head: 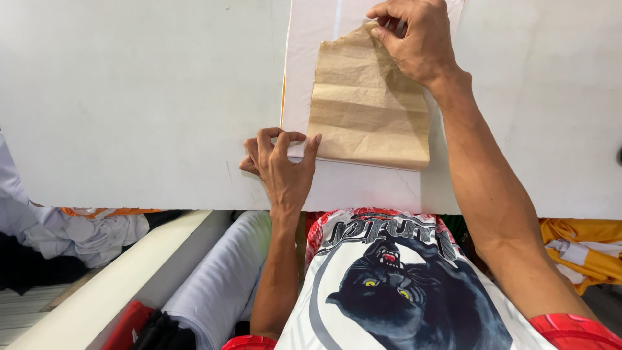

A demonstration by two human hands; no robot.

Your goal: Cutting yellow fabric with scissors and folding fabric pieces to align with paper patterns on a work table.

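A creased brown paper sheet (366,107) lies on a white sheet (304,58) on the white table (129,97). My right hand (414,39) pinches the brown paper's top right corner at the far side. My left hand (282,162) presses its fingertips on the lower left corner of the white sheet, just beside the brown paper's bottom edge. A thin orange edge shows along the white sheet's left side.
Below the table's near edge stand a white fabric roll (220,279) and a cream roll (110,285). Piled white cloth (84,236) lies at the left, yellow cloth (583,249) at the right. Red and black items (146,327) sit at the bottom.
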